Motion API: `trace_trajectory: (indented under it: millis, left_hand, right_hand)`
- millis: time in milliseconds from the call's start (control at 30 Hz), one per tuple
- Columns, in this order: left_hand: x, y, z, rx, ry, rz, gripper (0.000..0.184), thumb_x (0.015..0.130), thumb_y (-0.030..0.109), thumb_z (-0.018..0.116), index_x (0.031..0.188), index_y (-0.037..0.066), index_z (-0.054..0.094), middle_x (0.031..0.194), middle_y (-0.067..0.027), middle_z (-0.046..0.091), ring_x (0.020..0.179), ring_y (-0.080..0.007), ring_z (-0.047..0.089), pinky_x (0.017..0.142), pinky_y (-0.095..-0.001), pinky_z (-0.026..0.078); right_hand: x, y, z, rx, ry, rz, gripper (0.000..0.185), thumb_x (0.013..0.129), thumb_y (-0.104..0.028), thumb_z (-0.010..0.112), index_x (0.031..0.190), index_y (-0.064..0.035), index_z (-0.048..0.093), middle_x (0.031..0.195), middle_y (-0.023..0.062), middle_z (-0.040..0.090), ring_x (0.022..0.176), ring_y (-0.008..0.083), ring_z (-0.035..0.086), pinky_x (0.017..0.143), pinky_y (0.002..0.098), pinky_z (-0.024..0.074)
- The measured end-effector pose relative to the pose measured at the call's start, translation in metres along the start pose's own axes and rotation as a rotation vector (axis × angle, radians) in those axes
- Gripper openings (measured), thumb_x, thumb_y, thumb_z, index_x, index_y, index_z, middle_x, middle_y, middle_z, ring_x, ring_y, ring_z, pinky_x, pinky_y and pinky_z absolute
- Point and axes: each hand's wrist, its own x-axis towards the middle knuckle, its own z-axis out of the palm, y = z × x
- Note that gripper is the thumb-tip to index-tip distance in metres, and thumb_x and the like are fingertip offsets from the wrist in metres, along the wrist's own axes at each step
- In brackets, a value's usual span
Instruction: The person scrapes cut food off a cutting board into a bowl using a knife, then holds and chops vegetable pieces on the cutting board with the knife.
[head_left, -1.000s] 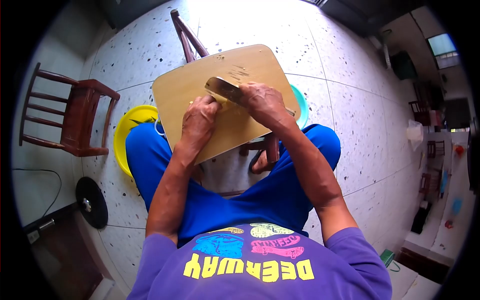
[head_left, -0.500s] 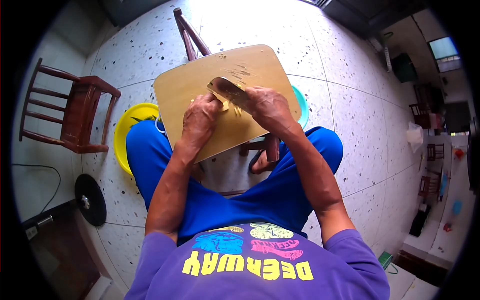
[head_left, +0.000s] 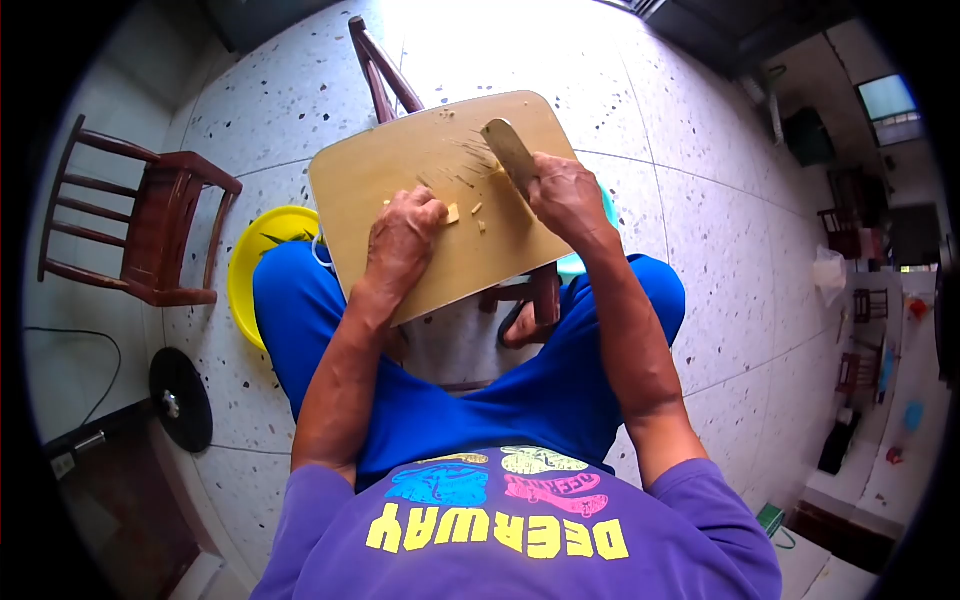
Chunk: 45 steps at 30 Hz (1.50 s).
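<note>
My right hand [head_left: 572, 200] is closed round the handle of a broad-bladed knife [head_left: 510, 150], its blade pointing up and to the left above the right part of the wooden board-like tabletop [head_left: 390, 270]. My left hand [head_left: 404, 235] presses down on the tabletop with curled fingers, holding a pale yellow food piece [head_left: 453, 214] whose end sticks out at the fingertips; its kind is not clear. Small cut bits [head_left: 477, 209] lie just to the right of it. Dark scratch-like marks and crumbs show farther up the surface.
A yellow basin [head_left: 238, 290] with green leaves stands left of my knee. A turquoise basin [head_left: 572, 265] is partly hidden under the tabletop's right side. A wooden chair [head_left: 170, 230] stands at the left, near a black disc [head_left: 181, 400] on the speckled floor.
My right hand and the knife have moved right, away from my left hand. Cut bits that were beside the blade now show differently placed. My left hand has stayed nearly still.
</note>
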Motion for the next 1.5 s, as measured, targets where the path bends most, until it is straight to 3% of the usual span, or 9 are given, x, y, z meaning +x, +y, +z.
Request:
trace_trajectory:
  millis: [200,467,567,700,800,933,1100,1300,1500]
  left_hand:
    - [0.000,0.000,0.002,-0.013,0.032,0.013,0.006,0.094,0.006,0.069,0.093,0.005,0.075,0.106,-0.0119,0.074,0.101,-0.0345,0.069,0.089,-0.0428,0.056]
    - [0.002,0.002,-0.004,-0.032,-0.021,0.009,0.007,0.092,0.004,0.068,0.096,0.006,0.074,0.104,-0.0121,0.072,0.102,-0.0356,0.068,0.089,-0.0436,0.056]
    - [0.001,0.004,-0.004,-0.060,-0.021,-0.012,0.008,0.092,0.004,0.068,0.095,0.006,0.075,0.105,-0.0121,0.072,0.102,-0.0346,0.068,0.090,-0.0437,0.056]
    - [0.001,0.005,-0.004,-0.062,-0.021,-0.025,0.009,0.093,0.005,0.067,0.095,0.005,0.076,0.107,-0.0121,0.073,0.104,-0.0340,0.069,0.091,-0.0433,0.056]
    - [0.002,0.006,-0.005,-0.064,-0.037,-0.033,0.010,0.093,0.004,0.067,0.096,0.004,0.076,0.106,-0.0124,0.073,0.104,-0.0343,0.069,0.090,-0.0432,0.057]
    - [0.004,0.009,-0.008,-0.074,-0.037,-0.024,0.009,0.094,0.003,0.067,0.095,0.004,0.076,0.106,-0.0129,0.073,0.105,-0.0347,0.069,0.090,-0.0432,0.057]
    - [0.005,0.010,-0.014,-0.149,-0.074,-0.048,0.006,0.095,0.003,0.072,0.098,0.002,0.077,0.108,-0.0135,0.071,0.105,-0.0351,0.068,0.092,-0.0428,0.056]
    - [0.005,0.004,-0.010,-0.136,-0.078,-0.024,0.006,0.092,0.003,0.074,0.097,0.003,0.077,0.109,-0.0132,0.072,0.106,-0.0348,0.068,0.092,-0.0428,0.055]
    - [0.006,-0.005,0.003,-0.147,0.012,0.045,0.007,0.088,-0.002,0.075,0.093,0.003,0.075,0.098,-0.0126,0.072,0.098,-0.0340,0.070,0.086,-0.0411,0.056]
  right_hand:
    - [-0.012,-0.036,-0.031,0.589,-0.268,0.308,0.031,0.096,-0.008,0.052,0.118,0.0004,0.072,0.093,0.0134,0.077,0.060,0.0174,0.070,0.059,0.0337,0.0578]
    - [-0.018,-0.041,-0.015,0.740,-0.377,0.257,0.029,0.096,-0.008,0.050,0.099,0.0007,0.077,0.079,0.0153,0.075,0.061,0.0217,0.075,0.059,0.0370,0.0632]
    - [-0.007,-0.019,-0.014,0.673,-0.414,0.318,0.030,0.094,-0.007,0.058,0.119,0.0030,0.071,0.089,0.0139,0.075,0.060,0.0198,0.073,0.054,0.0335,0.0604]
    - [-0.001,0.010,-0.029,0.671,-0.330,0.430,0.025,0.098,-0.011,0.061,0.115,0.0050,0.070,0.085,0.0138,0.075,0.061,0.0190,0.074,0.055,0.0328,0.0603]
    - [-0.004,0.026,-0.036,0.584,-0.162,0.454,0.024,0.086,-0.006,0.052,0.098,0.0075,0.069,0.067,0.0193,0.072,0.059,0.0250,0.076,0.059,0.0378,0.0632]
    - [-0.007,0.056,-0.044,0.437,-0.072,0.573,0.024,0.083,-0.003,0.052,0.091,0.0101,0.070,0.069,0.0228,0.073,0.064,0.0289,0.078,0.063,0.0410,0.0633]
    - [-0.007,0.092,-0.053,0.144,-0.120,0.701,0.028,0.090,-0.009,0.061,0.104,0.0082,0.077,0.087,0.0229,0.079,0.090,0.0402,0.080,0.091,0.0483,0.0613]
    - [-0.011,0.098,-0.040,-0.048,-0.014,0.660,0.030,0.093,-0.012,0.059,0.108,0.0057,0.079,0.110,0.0308,0.076,0.108,0.0463,0.075,0.096,0.0510,0.0598]
    - [-0.011,0.082,-0.038,0.120,0.030,0.532,0.030,0.092,-0.014,0.058,0.105,0.0063,0.076,0.106,0.0335,0.075,0.105,0.0487,0.074,0.095,0.0527,0.0585]
